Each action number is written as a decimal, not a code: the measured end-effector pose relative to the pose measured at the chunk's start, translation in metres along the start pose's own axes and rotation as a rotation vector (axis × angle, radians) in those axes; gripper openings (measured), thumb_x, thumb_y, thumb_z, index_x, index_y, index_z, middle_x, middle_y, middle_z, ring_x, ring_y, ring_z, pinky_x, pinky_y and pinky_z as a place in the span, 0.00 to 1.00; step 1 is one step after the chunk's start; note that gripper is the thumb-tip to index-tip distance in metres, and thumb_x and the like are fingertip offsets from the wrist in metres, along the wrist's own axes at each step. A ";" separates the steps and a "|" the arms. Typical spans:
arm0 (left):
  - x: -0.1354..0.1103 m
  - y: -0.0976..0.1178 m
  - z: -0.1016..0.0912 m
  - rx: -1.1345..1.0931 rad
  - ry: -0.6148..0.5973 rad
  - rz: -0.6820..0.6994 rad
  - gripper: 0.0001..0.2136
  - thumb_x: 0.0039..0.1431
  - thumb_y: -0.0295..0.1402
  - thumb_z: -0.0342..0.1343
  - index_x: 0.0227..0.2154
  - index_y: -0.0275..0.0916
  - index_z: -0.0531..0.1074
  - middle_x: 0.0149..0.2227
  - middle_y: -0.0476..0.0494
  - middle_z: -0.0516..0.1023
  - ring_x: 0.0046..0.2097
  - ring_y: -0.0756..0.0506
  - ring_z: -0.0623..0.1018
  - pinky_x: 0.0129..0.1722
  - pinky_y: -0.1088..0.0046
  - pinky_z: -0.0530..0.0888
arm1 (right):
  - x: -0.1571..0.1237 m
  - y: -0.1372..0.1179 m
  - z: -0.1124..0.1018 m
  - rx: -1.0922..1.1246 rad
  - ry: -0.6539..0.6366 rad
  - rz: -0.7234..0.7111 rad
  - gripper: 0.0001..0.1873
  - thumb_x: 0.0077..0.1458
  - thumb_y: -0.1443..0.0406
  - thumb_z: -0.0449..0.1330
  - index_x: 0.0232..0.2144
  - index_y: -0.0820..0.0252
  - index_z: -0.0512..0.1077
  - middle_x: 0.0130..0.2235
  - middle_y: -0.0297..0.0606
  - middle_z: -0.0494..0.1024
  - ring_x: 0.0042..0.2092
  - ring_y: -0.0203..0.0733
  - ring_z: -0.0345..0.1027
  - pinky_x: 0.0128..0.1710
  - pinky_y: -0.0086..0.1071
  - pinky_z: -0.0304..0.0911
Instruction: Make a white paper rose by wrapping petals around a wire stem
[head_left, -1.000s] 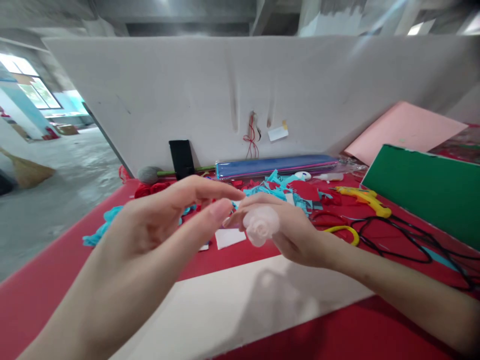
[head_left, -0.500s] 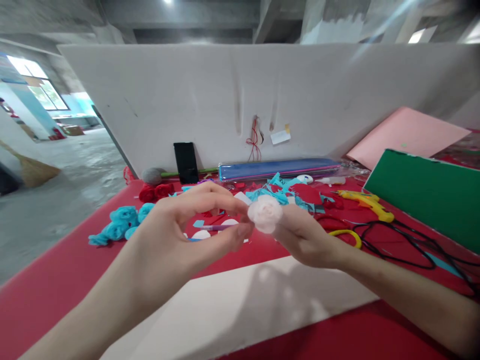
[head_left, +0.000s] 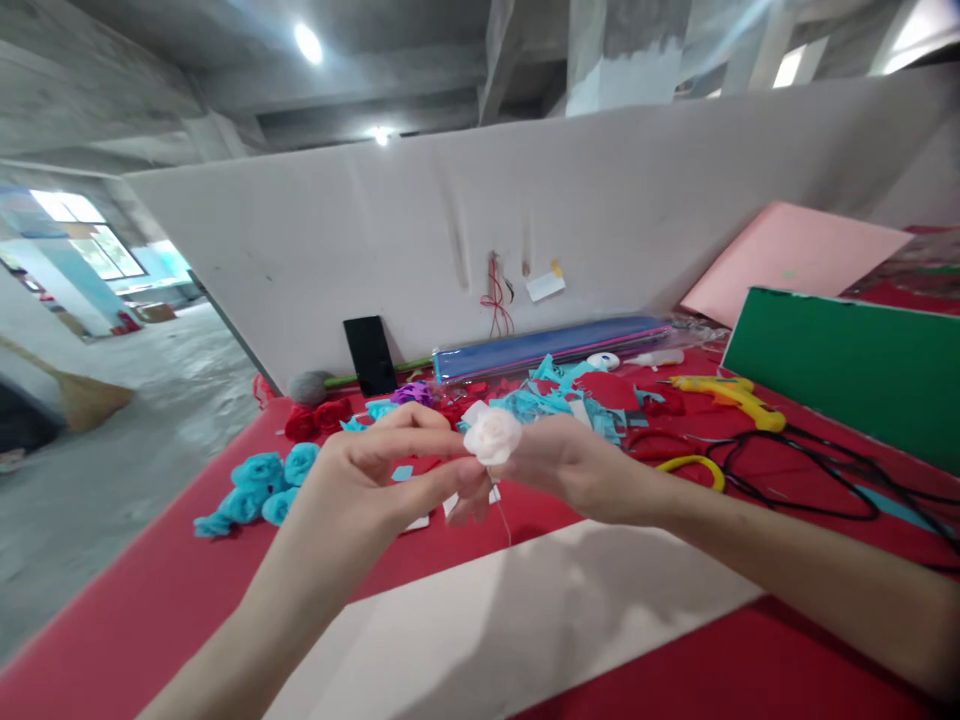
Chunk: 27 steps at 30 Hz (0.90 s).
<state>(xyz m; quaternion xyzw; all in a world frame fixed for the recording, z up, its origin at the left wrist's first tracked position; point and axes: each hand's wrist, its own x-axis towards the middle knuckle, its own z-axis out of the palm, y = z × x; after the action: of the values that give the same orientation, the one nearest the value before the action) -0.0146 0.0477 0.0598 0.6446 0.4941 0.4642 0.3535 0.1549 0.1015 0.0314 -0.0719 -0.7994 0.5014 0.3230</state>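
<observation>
A small white fabric-like or paper-like rose point(head_left: 493, 436) is held up over the table. My left hand point(head_left: 394, 465) pinches its left side between thumb and forefinger. A thin pale strand point(head_left: 505, 520) hangs below the bloom. My right hand point(head_left: 581, 465) is close against the rose from the right, its fingers blurred and partly hidden behind the flower, so their grip is unclear. Beneath both hands lies a cream board point(head_left: 480, 640) on the red tabletop point(head_left: 135, 600). Turquoise roses point(head_left: 259, 480) lie to the left of my left hand.
Turquoise scraps point(head_left: 551, 395), red roses point(head_left: 315, 418) and a purple flower point(head_left: 412, 393) lie behind the hands. A black phone point(head_left: 370, 355) leans on the white panel point(head_left: 337, 230). At right are a yellow glue gun point(head_left: 735, 397), a black cable point(head_left: 795, 500), yellow-handled scissors point(head_left: 694, 463) and a green board point(head_left: 847, 370).
The rose has shifted left and slightly down in view, and my left fingers now pinch it. My right hand moved left behind the flower. A hanging strand now shows. The camera view has tilted.
</observation>
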 end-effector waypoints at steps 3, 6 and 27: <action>0.002 -0.004 0.001 -0.058 -0.012 -0.025 0.04 0.45 0.33 0.61 0.20 0.42 0.78 0.26 0.46 0.67 0.27 0.49 0.69 0.22 0.75 0.68 | 0.000 0.000 0.000 0.034 0.004 0.048 0.13 0.58 0.65 0.52 0.34 0.68 0.73 0.31 0.40 0.77 0.34 0.33 0.70 0.40 0.29 0.64; 0.002 -0.008 0.002 -0.131 -0.011 -0.026 0.03 0.45 0.32 0.61 0.20 0.42 0.77 0.26 0.48 0.66 0.25 0.51 0.69 0.22 0.75 0.68 | 0.000 -0.001 0.001 0.089 0.032 0.061 0.13 0.58 0.65 0.51 0.33 0.67 0.74 0.29 0.39 0.77 0.33 0.32 0.70 0.41 0.29 0.65; 0.003 -0.019 0.021 -0.413 0.046 -0.118 0.05 0.47 0.30 0.59 0.19 0.40 0.75 0.22 0.51 0.70 0.22 0.52 0.69 0.24 0.73 0.69 | -0.004 0.002 0.010 0.037 0.233 0.132 0.14 0.56 0.60 0.54 0.28 0.65 0.74 0.27 0.36 0.78 0.30 0.32 0.71 0.36 0.26 0.65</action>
<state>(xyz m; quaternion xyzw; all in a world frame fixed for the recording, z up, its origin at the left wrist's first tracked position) -0.0006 0.0559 0.0367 0.5176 0.4335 0.5486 0.4932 0.1517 0.0934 0.0246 -0.1761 -0.7407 0.5244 0.3814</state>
